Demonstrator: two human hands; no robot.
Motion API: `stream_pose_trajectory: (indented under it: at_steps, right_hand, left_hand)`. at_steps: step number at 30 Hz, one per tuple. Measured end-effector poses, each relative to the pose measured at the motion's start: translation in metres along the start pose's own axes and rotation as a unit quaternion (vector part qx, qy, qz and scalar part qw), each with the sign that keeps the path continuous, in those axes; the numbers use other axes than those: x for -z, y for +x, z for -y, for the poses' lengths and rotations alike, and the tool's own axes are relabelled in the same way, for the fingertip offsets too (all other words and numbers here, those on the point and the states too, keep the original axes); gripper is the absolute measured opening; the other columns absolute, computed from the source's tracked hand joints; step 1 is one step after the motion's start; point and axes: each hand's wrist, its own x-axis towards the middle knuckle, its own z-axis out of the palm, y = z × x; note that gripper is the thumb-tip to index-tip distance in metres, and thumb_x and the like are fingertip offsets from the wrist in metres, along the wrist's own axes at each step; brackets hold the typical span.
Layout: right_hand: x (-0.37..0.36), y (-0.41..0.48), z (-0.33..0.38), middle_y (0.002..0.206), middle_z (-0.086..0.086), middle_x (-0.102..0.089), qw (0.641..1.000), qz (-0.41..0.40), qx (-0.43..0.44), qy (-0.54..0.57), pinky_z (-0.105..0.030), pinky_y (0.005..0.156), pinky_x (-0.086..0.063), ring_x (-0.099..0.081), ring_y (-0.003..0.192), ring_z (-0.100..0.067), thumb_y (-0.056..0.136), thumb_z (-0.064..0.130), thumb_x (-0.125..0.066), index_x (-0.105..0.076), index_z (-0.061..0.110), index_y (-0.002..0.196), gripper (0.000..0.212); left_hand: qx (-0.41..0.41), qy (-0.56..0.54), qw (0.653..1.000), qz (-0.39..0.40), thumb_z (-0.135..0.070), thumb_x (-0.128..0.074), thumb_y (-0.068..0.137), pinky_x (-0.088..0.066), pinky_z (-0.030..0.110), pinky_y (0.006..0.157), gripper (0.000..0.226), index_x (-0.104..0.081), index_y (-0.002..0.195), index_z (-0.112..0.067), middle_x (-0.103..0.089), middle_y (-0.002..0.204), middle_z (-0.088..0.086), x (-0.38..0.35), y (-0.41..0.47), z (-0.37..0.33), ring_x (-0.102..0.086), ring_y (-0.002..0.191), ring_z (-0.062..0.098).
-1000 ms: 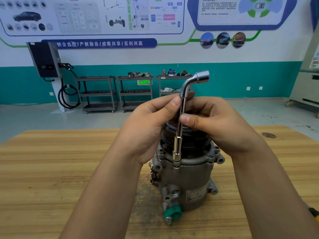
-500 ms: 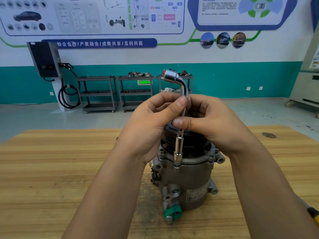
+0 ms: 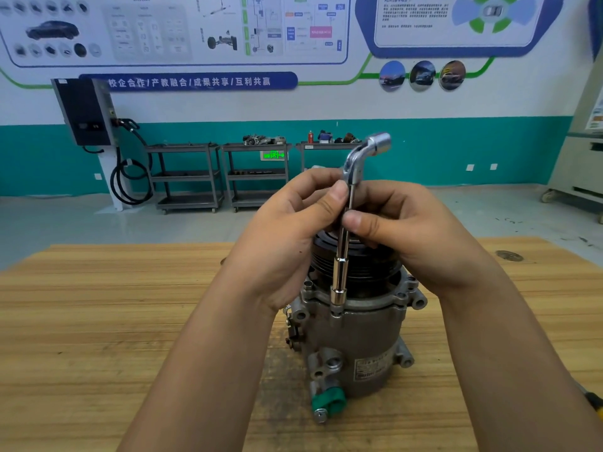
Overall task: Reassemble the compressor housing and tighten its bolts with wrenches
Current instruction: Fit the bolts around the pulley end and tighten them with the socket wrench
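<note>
A: Chrome on grey metal — the L-shaped socket wrench stands nearly upright, its lower socket seated over a bolt on the flange of the compressor.

B: And the grip?

A: Both hands are on the shaft. Up top, the left hand pinches it between thumb and fingers just under the bend. A touch lower, the right hand pinches it too, thumb across the front. It's a fingertip hold, I'd say for spinning the bolt down, not for a hard final pull.

B: Where's the compressor sitting?

A: Upright on the wooden tabletop, about midway between the left and right edges. The black pulley is on top and the green cap faces the near edge. Nothing clamps it.

B: That's my worry — neither hand steadies the body.

A: Right. Once the bolt bites, the torque could turn or rock the whole housing on the wood. With a pinch that high, a small lean of the shaft could cock the socket off the head and chew its corners.

B: Cross-threading?

A: Possible if the bolt went in crooked. The socket hides it, so I can't tell.
</note>
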Motion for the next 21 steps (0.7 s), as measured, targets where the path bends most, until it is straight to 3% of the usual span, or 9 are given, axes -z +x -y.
stream_pose_trajectory:
  at_steps: [4, 7, 9, 14, 17, 21]
  right_hand:
    - [-0.0023, 0.0007, -0.0015, 0.083, -0.006, -0.068, 1.000, -0.014, 0.001, -0.006, -0.017, 0.070, -0.050, -0.066, 0.079, -0.011, 0.075, 0.013, -0.064, -0.065, 0.006, 0.088, 0.015]
    - [-0.0039, 0.0028, -0.0036, 0.098, -0.028, -0.063, 0.999, -0.023, 0.004, -0.042, -0.027, 0.076, -0.054, -0.065, 0.090, -0.031, 0.075, 0.016, -0.066, -0.060, -0.008, 0.099, 0.034]
    - [-0.0047, 0.0040, -0.0034, 0.102, -0.032, -0.060, 0.998, -0.024, 0.002, -0.057, -0.034, 0.081, -0.054, -0.062, 0.095, -0.037, 0.073, 0.018, -0.067, -0.058, -0.011, 0.102, 0.041]
    - [-0.0060, 0.0028, 0.0008, 0.089, -0.009, -0.071, 0.999, -0.004, -0.004, -0.032, -0.022, 0.074, -0.054, -0.067, 0.086, -0.013, 0.074, 0.014, -0.067, -0.067, 0.009, 0.097, 0.024]
    - [-0.0044, -0.0007, 0.0030, 0.085, 0.000, -0.071, 1.000, 0.024, -0.013, 0.003, -0.018, 0.072, -0.051, -0.068, 0.085, -0.012, 0.078, 0.010, -0.060, -0.071, 0.015, 0.092, 0.018]
    - [-0.0023, -0.0028, 0.0046, 0.082, 0.001, -0.072, 0.999, 0.026, -0.024, 0.017, -0.018, 0.071, -0.051, -0.067, 0.082, -0.011, 0.080, 0.010, -0.056, -0.072, 0.015, 0.088, 0.019]
  left_hand:
    - [-0.004, -0.010, 1.000, -0.002, -0.022, -0.059, 0.071, -0.054, 0.019, 0.067, 0.025, -0.057, 0.093, -0.010, -0.066, 0.081, 0.001, 0.0013, 0.0005, 0.0007, -0.062, 0.076, 0.010]
    - [-0.015, -0.001, 1.000, 0.001, -0.025, -0.061, 0.070, -0.052, 0.018, 0.067, 0.024, -0.057, 0.089, -0.009, -0.065, 0.073, -0.003, 0.0003, 0.0000, 0.0008, -0.063, 0.074, 0.008]
    - [-0.022, -0.004, 1.000, -0.009, -0.024, -0.062, 0.068, -0.052, 0.017, 0.066, 0.026, -0.058, 0.087, -0.009, -0.064, 0.071, -0.004, -0.0008, 0.0003, 0.0015, -0.063, 0.073, 0.008]
    - [-0.019, 0.003, 1.000, -0.016, -0.025, -0.059, 0.069, -0.052, 0.018, 0.066, 0.024, -0.061, 0.086, -0.008, -0.063, 0.072, -0.001, -0.0028, 0.0002, 0.0029, -0.062, 0.073, 0.008]
    - [-0.015, 0.009, 1.000, -0.018, -0.028, -0.057, 0.071, -0.049, 0.016, 0.060, 0.024, -0.063, 0.084, -0.009, -0.064, 0.074, -0.001, -0.0030, -0.0002, 0.0025, -0.061, 0.070, 0.006]
    - [-0.006, -0.001, 1.000, -0.011, -0.029, -0.055, 0.074, -0.050, 0.015, 0.063, 0.027, -0.067, 0.086, -0.009, -0.070, 0.080, 0.000, -0.0015, 0.0004, 0.0028, -0.066, 0.077, 0.007]
